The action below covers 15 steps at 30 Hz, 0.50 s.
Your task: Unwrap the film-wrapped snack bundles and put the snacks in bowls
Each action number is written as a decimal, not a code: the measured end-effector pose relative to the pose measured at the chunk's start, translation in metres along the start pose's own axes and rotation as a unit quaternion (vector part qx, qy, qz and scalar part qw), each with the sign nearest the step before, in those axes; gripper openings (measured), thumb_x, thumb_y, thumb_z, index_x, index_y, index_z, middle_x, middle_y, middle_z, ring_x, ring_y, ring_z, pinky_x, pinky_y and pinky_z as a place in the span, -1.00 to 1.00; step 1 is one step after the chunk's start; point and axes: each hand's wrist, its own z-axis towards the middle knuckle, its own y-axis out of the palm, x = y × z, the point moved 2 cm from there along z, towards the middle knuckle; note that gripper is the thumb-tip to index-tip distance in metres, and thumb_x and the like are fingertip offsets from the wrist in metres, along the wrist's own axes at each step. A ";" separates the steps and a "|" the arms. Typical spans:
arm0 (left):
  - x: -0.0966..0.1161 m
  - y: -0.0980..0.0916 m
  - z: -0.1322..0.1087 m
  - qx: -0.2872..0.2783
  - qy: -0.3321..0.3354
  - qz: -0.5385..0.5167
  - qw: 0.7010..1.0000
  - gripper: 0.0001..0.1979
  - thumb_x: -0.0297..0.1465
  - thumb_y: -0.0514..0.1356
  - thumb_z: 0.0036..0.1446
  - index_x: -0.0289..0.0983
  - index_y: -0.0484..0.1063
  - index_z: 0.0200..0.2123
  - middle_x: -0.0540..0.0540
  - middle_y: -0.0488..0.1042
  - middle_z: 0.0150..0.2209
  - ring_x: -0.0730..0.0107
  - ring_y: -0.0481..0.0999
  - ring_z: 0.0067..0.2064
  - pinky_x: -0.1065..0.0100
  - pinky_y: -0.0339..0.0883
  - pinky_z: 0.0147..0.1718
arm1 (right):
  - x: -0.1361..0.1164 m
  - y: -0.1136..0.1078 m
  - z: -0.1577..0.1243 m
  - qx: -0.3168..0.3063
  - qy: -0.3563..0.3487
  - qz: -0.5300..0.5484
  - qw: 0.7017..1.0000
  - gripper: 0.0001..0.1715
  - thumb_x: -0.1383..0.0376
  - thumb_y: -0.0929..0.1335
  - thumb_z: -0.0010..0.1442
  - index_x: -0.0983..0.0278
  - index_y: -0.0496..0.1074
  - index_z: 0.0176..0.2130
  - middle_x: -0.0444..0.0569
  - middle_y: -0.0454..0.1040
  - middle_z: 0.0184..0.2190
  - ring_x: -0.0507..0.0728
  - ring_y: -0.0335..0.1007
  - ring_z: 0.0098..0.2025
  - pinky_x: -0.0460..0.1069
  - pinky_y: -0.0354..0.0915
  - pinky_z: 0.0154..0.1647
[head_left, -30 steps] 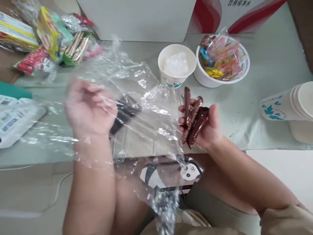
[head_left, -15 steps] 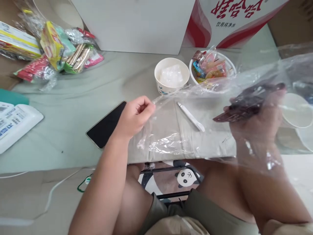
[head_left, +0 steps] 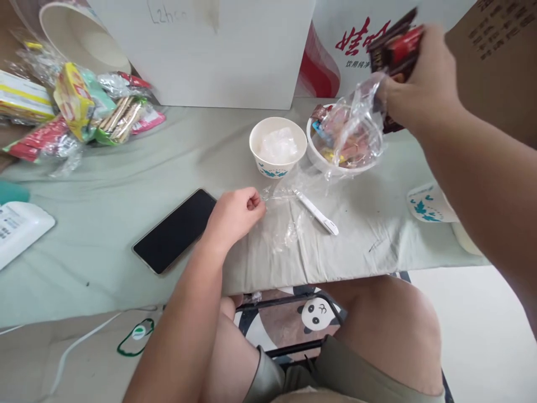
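Note:
My left hand (head_left: 237, 215) is closed just right of the phone, pinching an end of a clear plastic bag (head_left: 285, 232). The crumpled film stretches from there over the cloth and past the bowls. My right hand (head_left: 432, 84) is raised at the upper right, fingers wrapped round several dark brown snack packets (head_left: 396, 53) with a red patch. Part of the clear bag hangs beneath that hand, over a white bowl of small wrapped snacks (head_left: 348, 140). A white cutter-like tool (head_left: 315, 212) lies under the edge of the film.
A paper bowl (head_left: 278, 148) with clear-wrapped pieces stands beside the snack bowl. The black phone (head_left: 174, 229) lies left. Paper cups (head_left: 430, 202) are at the right edge, partly behind my arm. Large white boxes (head_left: 201, 56) line the back; packaged snacks (head_left: 75, 106) are piled far left.
My right hand has come out of the clear bag and moved up and away with the dark packets. The bag has collapsed towards the table. My left hand still pinches its end.

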 end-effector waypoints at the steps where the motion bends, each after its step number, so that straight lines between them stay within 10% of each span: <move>1: 0.001 0.000 0.000 -0.003 0.003 -0.006 1.000 -0.79 -0.33 0.20 0.11 -0.21 0.30 -0.53 0.08 0.26 -0.58 0.43 0.22 -0.49 0.33 0.06 -0.43 | -0.004 0.008 0.007 -0.033 0.010 -0.029 0.999 -0.23 0.04 0.41 0.13 0.46 0.40 0.18 0.17 0.56 0.16 0.29 0.47 0.20 0.18 0.27 0.02; 5: 0.003 -0.001 0.001 -0.016 0.011 -0.034 0.999 -0.78 -0.32 0.18 0.13 -0.22 0.28 -0.53 0.10 0.23 -0.58 0.46 0.19 -0.49 0.34 0.05 -0.42 | -0.009 0.029 0.018 -0.189 0.036 -0.130 0.973 -0.29 0.06 0.37 0.19 0.49 0.46 0.16 0.19 0.56 0.15 0.32 0.48 0.22 0.19 0.29 0.07; 10: 0.000 -0.006 0.002 -0.017 0.002 -0.041 0.999 -0.80 -0.33 0.17 0.12 -0.22 0.28 -0.53 0.11 0.23 -0.57 0.47 0.19 -0.47 0.33 0.04 -0.42 | -0.002 0.026 0.021 -0.234 0.029 -0.152 0.960 -0.34 0.19 0.44 0.24 0.42 0.45 0.25 0.17 0.58 0.15 0.29 0.47 0.27 0.22 0.29 0.18; 15: 0.001 -0.006 0.000 -0.020 0.008 -0.051 0.998 -0.79 -0.36 0.16 0.12 -0.22 0.26 -0.53 0.11 0.23 -0.58 0.47 0.18 -0.49 0.33 0.04 -0.43 | 0.022 0.033 0.032 -0.209 0.049 -0.127 0.968 -0.54 0.13 0.36 0.21 0.54 0.57 -0.28 0.09 0.64 0.01 0.27 0.44 0.26 0.23 0.22 0.02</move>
